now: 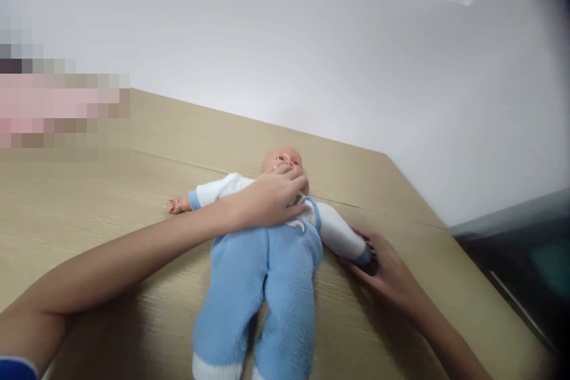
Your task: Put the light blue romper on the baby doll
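Observation:
A bald baby doll [285, 267] lies on its back on the wooden table, dressed in fuzzy blue bib trousers and a white top with blue cuffs. Across its upper chest and chin rests my left hand [272, 197], its fingers bent over the collar and the thumb apart from them. What the fingertips touch is partly hidden. My right hand [383, 264] is closed around the cuff end of the doll's white sleeve [341, 230], covering the doll's hand. The doll's other arm [214, 191] stretches out to the left, its small hand bare.
The wooden table [146, 184] has a seam running across it and meets a pale wall [267, 41] at the back. At top left, a pixelated patch [53, 101] hides part of the scene. Beyond the table's right edge lies a dark area [512, 273].

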`<state>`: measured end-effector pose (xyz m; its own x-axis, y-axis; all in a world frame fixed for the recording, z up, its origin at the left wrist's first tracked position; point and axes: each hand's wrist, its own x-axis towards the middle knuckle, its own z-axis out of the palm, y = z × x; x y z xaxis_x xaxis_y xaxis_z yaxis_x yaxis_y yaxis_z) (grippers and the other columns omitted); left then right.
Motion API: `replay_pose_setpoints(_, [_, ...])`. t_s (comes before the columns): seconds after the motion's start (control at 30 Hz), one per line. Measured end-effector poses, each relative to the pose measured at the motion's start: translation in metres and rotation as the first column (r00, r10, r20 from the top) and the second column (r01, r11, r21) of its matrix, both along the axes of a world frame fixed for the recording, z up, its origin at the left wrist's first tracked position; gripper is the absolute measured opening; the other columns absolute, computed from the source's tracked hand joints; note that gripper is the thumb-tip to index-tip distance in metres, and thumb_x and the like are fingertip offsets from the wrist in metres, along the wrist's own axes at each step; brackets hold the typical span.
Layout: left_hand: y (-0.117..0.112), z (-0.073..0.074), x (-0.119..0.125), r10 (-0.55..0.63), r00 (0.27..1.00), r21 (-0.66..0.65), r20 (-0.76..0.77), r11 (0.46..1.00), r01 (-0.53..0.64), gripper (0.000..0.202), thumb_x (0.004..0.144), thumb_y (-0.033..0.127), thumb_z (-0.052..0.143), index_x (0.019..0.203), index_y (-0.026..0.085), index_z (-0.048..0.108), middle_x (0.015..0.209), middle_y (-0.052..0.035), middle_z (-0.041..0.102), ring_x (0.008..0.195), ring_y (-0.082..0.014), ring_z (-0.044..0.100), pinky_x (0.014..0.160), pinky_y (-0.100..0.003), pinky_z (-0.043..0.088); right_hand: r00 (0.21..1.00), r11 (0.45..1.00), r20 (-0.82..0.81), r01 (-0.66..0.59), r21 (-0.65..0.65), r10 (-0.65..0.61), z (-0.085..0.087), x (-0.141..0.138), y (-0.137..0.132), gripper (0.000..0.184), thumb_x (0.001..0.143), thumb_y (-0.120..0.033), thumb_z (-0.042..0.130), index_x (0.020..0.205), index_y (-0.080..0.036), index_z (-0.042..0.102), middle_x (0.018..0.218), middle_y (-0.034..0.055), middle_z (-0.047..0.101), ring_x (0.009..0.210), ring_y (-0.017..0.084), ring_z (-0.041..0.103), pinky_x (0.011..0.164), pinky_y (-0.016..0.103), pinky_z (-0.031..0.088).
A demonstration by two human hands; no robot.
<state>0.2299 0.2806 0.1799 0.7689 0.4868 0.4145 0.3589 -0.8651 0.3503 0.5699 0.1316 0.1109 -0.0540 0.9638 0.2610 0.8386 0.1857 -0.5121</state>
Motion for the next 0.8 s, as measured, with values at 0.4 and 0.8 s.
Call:
replay_pose_setpoints(0.4, [0.01,-0.023,0.038,-0.218,0.973,0.043,0.079,0.976,0.215,0.023,0.119,0.036,0.057,0.123,0.019,0.072,0.117,-0.014,0.078,0.108,-0.0311,0.072,0.094,-0.041,0.05,0.812,0.977,-0.576,0.184,0.104,-0.091,0.016,0.0,0.039,0.066,0.072,-0.064,0.104,0.117,-0.029,0.073,0.125,0.0118,0.081,0.109,0.033,0.08,0.093,0.047,0.072])
replay_pose_setpoints(0.8, [0.005,-0.021,0.022,-0.393,0.849,0.026,0.353,0.911,0.411,0.027,0.119,0.041,0.056,0.118,0.022,0.075,0.113,-0.0154,0.078,0.105,-0.0276,0.073,0.095,-0.04,0.054,0.915,0.939,-0.328,-0.128,0.32,0.236,0.017,-0.096,0.07,0.025,0.085,-0.033,0.093,0.102,-0.029,0.075,0.105,0.0056,0.071,0.092,0.027,0.066,0.079,0.04,0.058])
